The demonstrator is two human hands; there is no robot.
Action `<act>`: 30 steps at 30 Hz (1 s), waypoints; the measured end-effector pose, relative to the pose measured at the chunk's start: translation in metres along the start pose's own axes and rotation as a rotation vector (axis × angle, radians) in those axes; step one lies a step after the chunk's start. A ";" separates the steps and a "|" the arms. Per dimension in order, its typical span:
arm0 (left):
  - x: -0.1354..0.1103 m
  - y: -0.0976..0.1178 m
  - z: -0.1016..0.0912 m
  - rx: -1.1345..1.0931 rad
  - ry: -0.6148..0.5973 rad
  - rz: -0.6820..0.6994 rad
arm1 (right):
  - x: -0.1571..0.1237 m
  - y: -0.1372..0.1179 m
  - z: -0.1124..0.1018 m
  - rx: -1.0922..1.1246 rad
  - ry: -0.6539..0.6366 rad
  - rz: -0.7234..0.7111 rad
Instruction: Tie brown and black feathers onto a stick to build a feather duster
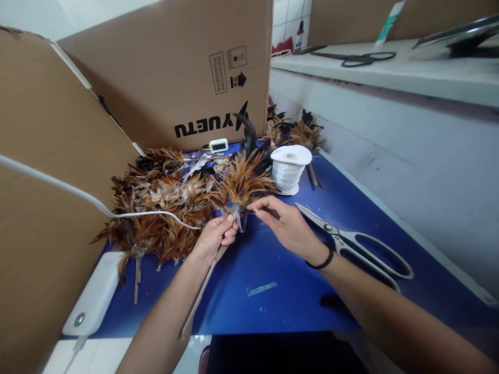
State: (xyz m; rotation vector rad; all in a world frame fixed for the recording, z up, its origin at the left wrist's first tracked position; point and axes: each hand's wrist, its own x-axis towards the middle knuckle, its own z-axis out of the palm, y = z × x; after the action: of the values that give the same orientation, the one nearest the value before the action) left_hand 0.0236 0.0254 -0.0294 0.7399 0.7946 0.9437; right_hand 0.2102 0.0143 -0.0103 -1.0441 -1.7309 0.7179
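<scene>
My left hand [215,236] pinches the base of a bundle of brown and orange feathers [241,184], which fans upward over the blue table top [280,275]. A thin stick [199,296] runs down from that hand toward me. My right hand [284,223] is just to the right, its fingertips pinched at the bundle's base where thin white thread hangs. A black band circles the right wrist. A white thread spool [289,169] stands just beyond the right hand.
Large metal scissors [351,244] lie right of my right hand. A heap of feather bundles [156,213] fills the left. A white power bank [95,293] with its cable, cardboard boxes [171,72], a small digital display [219,145] and a shelf with black scissors [364,58] surround the table.
</scene>
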 end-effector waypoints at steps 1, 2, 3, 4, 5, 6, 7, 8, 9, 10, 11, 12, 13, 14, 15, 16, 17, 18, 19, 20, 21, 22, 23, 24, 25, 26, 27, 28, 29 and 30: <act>0.000 0.000 0.001 -0.020 0.000 0.002 | 0.000 -0.002 -0.001 -0.058 0.041 -0.051; -0.001 0.001 0.001 -0.038 0.001 0.004 | 0.000 -0.003 -0.002 -0.106 0.076 -0.094; -0.001 0.001 0.002 -0.053 0.004 0.006 | 0.000 -0.005 -0.003 -0.142 0.107 -0.121; -0.001 0.001 0.003 -0.064 0.010 0.008 | 0.000 -0.006 -0.003 -0.165 0.134 -0.135; -0.001 0.002 0.003 -0.070 0.016 0.014 | 0.000 -0.007 -0.003 -0.176 0.160 -0.138; -0.001 0.002 0.004 -0.068 0.020 0.019 | -0.001 -0.008 -0.003 -0.178 0.190 -0.139; -0.001 0.002 0.004 -0.059 0.025 0.026 | -0.001 -0.008 -0.002 -0.174 0.223 -0.137; -0.001 0.002 0.005 -0.042 0.031 0.035 | -0.002 -0.009 -0.001 -0.161 0.255 -0.131; -0.001 0.002 0.005 -0.016 0.040 0.047 | -0.003 -0.009 -0.001 -0.136 0.280 -0.124; -0.001 0.001 0.005 0.018 0.052 0.064 | -0.004 -0.010 0.000 -0.099 0.295 -0.114; -0.001 0.000 0.005 0.059 0.064 0.085 | -0.005 -0.011 0.000 -0.057 0.300 -0.103; 0.000 -0.001 0.005 0.103 0.076 0.107 | -0.006 -0.012 0.000 -0.021 0.295 -0.096; -0.001 -0.002 0.005 0.147 0.088 0.128 | -0.005 -0.015 0.000 -0.002 0.279 -0.100; -0.001 -0.003 0.005 0.192 0.099 0.142 | -0.004 -0.018 -0.001 -0.003 0.258 -0.119; -0.001 -0.005 0.006 0.234 0.109 0.151 | -0.002 -0.023 -0.002 -0.025 0.234 -0.154; -0.001 -0.006 0.006 0.273 0.119 0.158 | 0.002 -0.028 -0.004 -0.062 0.209 -0.202; -0.001 -0.008 0.006 0.314 0.131 0.165 | 0.007 -0.033 -0.006 -0.108 0.182 -0.261; -0.001 -0.010 0.006 0.359 0.143 0.175 | 0.012 -0.039 -0.008 -0.154 0.149 -0.319; -0.001 -0.012 0.006 0.410 0.152 0.188 | 0.018 -0.044 -0.010 -0.195 0.112 -0.371; 0.000 -0.014 0.005 0.466 0.161 0.203 | 0.023 -0.049 -0.012 -0.231 0.068 -0.411; 0.000 -0.015 0.004 0.525 0.176 0.222 | 0.027 -0.053 -0.014 -0.264 0.019 -0.435; 0.001 -0.017 0.003 0.586 0.194 0.240 | 0.028 -0.055 -0.015 -0.294 -0.029 -0.441; 0.001 -0.018 0.002 0.642 0.214 0.266 | 0.028 -0.057 -0.016 -0.319 -0.073 -0.430; 0.002 -0.019 0.000 0.693 0.230 0.299 | 0.025 -0.056 -0.016 -0.339 -0.112 -0.400; 0.003 -0.019 -0.001 0.735 0.239 0.337 | 0.020 -0.055 -0.015 -0.348 -0.147 -0.348; 0.003 -0.019 -0.002 0.771 0.239 0.381 | 0.014 -0.051 -0.014 -0.338 -0.183 -0.273; 0.003 -0.019 -0.002 0.811 0.228 0.427 | 0.007 -0.047 -0.013 -0.299 -0.215 -0.178; 0.003 -0.018 -0.002 0.861 0.215 0.465 | 0.000 -0.042 -0.011 -0.227 -0.245 -0.069; 0.002 -0.017 -0.001 0.918 0.209 0.487 | -0.006 -0.038 -0.009 -0.122 -0.267 0.036; 0.001 -0.016 -0.001 0.981 0.215 0.493 | -0.011 -0.033 -0.007 -0.005 -0.267 0.119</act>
State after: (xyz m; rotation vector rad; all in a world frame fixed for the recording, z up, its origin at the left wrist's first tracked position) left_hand 0.0300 0.0203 -0.0432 1.7641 1.3191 1.0597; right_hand 0.2077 -0.0103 0.0151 -1.1009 -1.9086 0.9645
